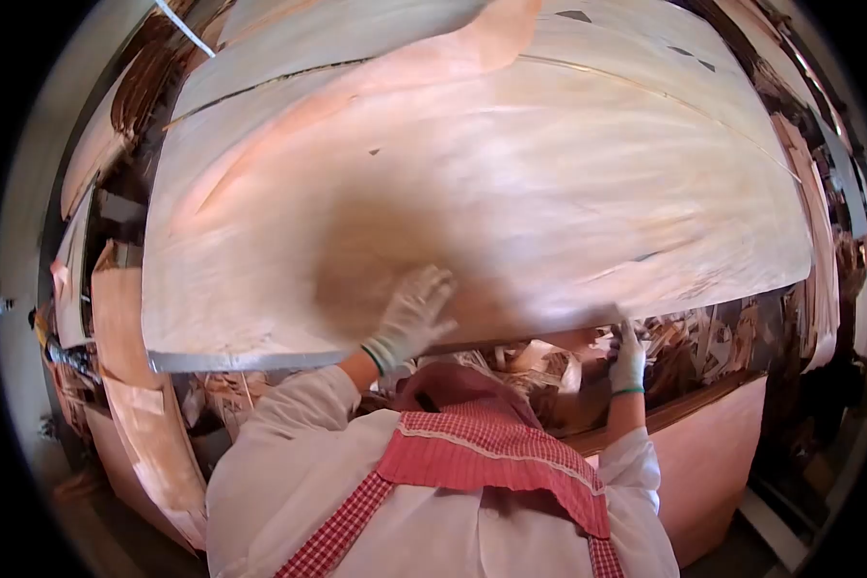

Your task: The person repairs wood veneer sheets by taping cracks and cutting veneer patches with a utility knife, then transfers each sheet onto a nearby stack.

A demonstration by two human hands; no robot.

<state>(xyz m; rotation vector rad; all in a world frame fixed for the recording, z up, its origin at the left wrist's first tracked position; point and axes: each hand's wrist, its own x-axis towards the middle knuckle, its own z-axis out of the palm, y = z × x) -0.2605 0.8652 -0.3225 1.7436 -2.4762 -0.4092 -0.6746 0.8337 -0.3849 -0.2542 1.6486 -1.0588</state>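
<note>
A broad, pale wood veneer sheet (568, 183) lies on top of a stack in front of me. My left hand (416, 313), in a whitish glove with a green cuff, rests on the sheet near its front edge, fingers spread and slightly blurred. At the front edge, further right, my right hand (628, 356) is gloved too and touches the edge; its fingertips are too small and blurred to tell whether they grip it. A curved, pinkish veneer strip (395, 72) stretches across the far left part of the sheet.
Torn veneer scraps (544, 366) are heaped below the sheet's front edge. A tall veneer strip (130, 356) stands at the left, and a stack of boards (713, 443) is at the lower right. More veneer pieces (809, 231) line the right side.
</note>
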